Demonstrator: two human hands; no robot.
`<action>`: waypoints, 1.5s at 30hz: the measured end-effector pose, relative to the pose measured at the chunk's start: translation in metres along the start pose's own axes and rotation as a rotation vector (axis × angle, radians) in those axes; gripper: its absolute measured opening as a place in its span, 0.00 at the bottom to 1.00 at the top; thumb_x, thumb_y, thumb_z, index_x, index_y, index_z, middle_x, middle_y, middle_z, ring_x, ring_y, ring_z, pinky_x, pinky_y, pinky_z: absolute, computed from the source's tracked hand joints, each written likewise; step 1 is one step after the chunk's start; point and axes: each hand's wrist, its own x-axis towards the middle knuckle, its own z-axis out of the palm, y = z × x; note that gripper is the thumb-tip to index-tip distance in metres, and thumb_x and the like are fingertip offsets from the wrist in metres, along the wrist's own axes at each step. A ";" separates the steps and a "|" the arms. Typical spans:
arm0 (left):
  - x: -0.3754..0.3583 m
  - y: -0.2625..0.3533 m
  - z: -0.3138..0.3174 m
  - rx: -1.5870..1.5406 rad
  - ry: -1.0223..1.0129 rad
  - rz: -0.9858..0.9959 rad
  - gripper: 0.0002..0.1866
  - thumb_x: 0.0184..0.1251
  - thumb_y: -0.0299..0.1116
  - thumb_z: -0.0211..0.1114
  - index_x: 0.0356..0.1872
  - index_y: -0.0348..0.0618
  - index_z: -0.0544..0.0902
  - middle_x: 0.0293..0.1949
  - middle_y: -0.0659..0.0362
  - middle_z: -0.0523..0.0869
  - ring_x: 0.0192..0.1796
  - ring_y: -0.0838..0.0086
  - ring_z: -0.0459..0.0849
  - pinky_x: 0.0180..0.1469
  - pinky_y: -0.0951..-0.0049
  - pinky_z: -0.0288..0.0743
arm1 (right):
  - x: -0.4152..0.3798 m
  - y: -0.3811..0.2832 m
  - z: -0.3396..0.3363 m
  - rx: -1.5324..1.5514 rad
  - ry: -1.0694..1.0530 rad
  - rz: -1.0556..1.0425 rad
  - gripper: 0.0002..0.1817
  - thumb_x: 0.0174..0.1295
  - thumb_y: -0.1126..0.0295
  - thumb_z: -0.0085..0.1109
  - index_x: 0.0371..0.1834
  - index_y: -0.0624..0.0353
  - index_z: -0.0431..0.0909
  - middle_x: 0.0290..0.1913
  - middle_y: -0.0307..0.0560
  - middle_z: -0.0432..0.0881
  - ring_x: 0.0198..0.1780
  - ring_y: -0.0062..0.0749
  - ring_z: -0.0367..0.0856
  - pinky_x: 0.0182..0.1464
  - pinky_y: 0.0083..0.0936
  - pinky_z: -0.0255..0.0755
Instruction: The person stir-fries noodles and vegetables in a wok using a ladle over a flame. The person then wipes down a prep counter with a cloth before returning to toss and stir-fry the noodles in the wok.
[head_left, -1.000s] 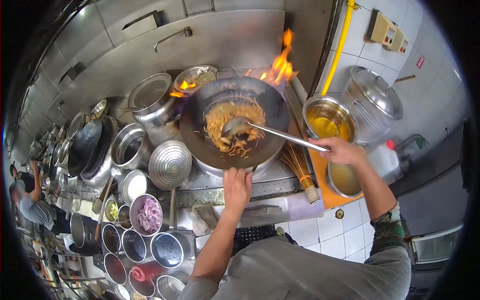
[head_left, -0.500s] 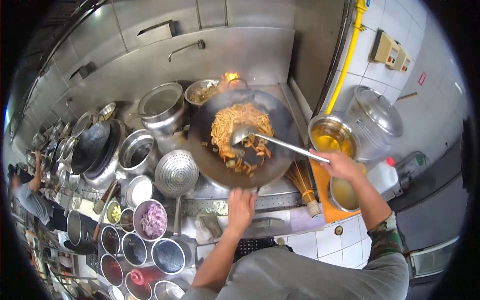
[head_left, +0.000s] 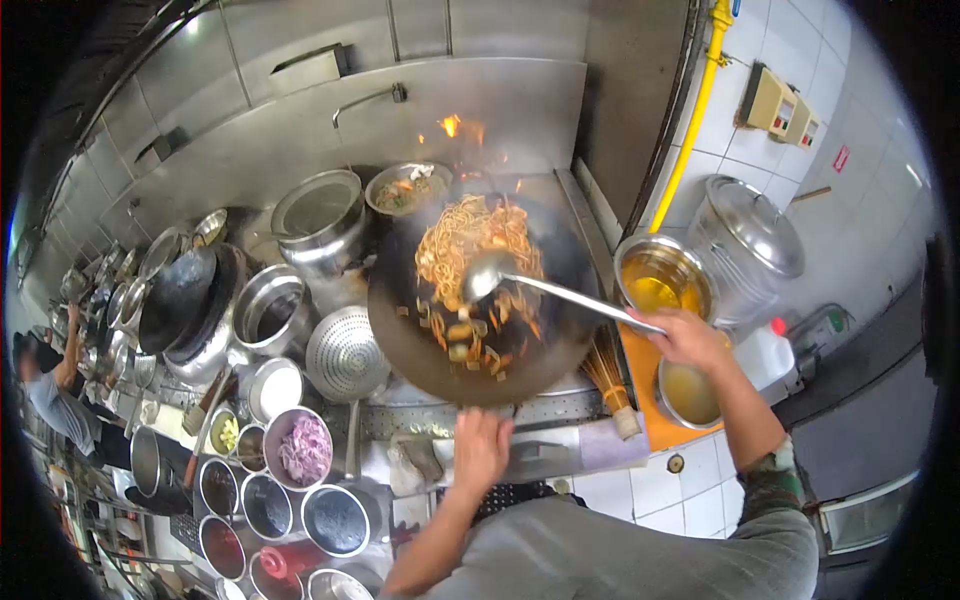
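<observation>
A large dark wok (head_left: 420, 365) holds brown noodles (head_left: 450, 240) with vegetable and meat pieces, some of them lifted near its far side. My right hand (head_left: 685, 338) is closed on the handle of a steel ladle (head_left: 488, 277), whose bowl hangs over the noodles. At the wok's near edge, my left hand (head_left: 482, 445) is closed; what its fingers grip is hidden, though a small dark piece shows beside them. Flames (head_left: 450, 126) rise behind the wok.
Left stand a perforated strainer (head_left: 347, 352), a bowl of sliced onion (head_left: 305, 449), pots and sauce containers. Right are a bowl of yellow oil (head_left: 665, 275), a bamboo brush (head_left: 608, 378) and a lidded pot (head_left: 755, 225). Another person (head_left: 60, 400) stands far left.
The wok's near edge has come towards me and tilted, and my left hand has moved slightly nearer. The noodles have shifted towards the far side. The flames are higher and more spread.
</observation>
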 end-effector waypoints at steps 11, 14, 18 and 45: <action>0.040 -0.008 0.014 0.017 0.065 0.023 0.09 0.59 0.28 0.71 0.37 0.39 0.80 0.39 0.48 0.78 0.44 0.50 0.75 0.47 0.52 0.70 | 0.021 -0.007 -0.002 0.114 -0.078 0.061 0.30 0.62 0.73 0.61 0.69 0.40 0.75 0.50 0.56 0.86 0.49 0.50 0.85 0.55 0.38 0.76; 0.001 0.010 -0.008 -0.041 0.059 0.065 0.09 0.59 0.29 0.71 0.37 0.40 0.81 0.39 0.48 0.78 0.44 0.49 0.76 0.47 0.53 0.70 | -0.001 -0.009 -0.012 0.029 -0.006 -0.004 0.30 0.62 0.74 0.62 0.69 0.42 0.75 0.54 0.55 0.85 0.49 0.46 0.86 0.56 0.33 0.78; 0.057 0.035 -0.042 -0.036 0.136 0.065 0.09 0.60 0.29 0.71 0.38 0.40 0.81 0.38 0.50 0.78 0.46 0.51 0.75 0.49 0.55 0.70 | -0.011 0.023 -0.029 0.345 -0.208 0.087 0.28 0.62 0.73 0.64 0.68 0.43 0.77 0.54 0.48 0.87 0.46 0.36 0.87 0.55 0.31 0.78; 0.071 0.002 -0.014 0.053 0.085 -0.020 0.25 0.62 0.33 0.71 0.60 0.39 0.79 0.63 0.47 0.74 0.68 0.48 0.70 0.67 0.52 0.66 | 0.064 -0.055 0.098 0.660 0.036 0.453 0.32 0.71 0.71 0.54 0.78 0.56 0.57 0.31 0.46 0.77 0.20 0.28 0.73 0.25 0.31 0.71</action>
